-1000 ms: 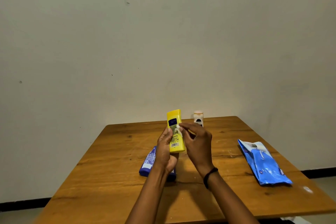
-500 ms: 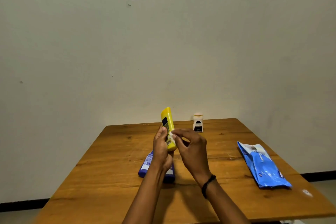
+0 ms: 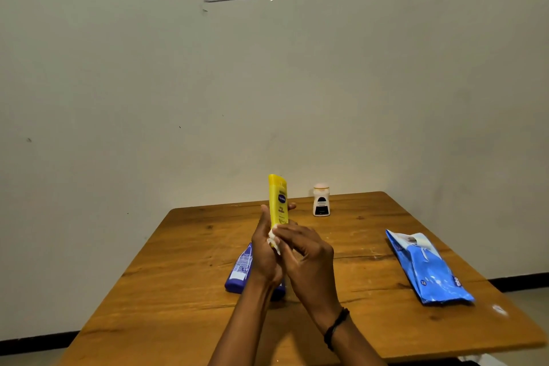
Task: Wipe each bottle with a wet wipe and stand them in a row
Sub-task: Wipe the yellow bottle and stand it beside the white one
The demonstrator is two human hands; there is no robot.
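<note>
Your left hand (image 3: 263, 249) clamps the yellow bottle (image 3: 278, 202) upright so your right hand (image 3: 306, 258), pinching the wet wipe (image 3: 273, 239), can rub its lower side.

The yellow bottle (image 3: 278, 202) is held upright above the wooden table (image 3: 371, 249), label facing the camera, with a crumpled white wet wipe (image 3: 274, 239) pressed against its lower part. A dark blue bottle (image 3: 242, 269) lies flat on the table beneath it. A small white bottle (image 3: 321, 200) stands upright near the far edge.
</note>
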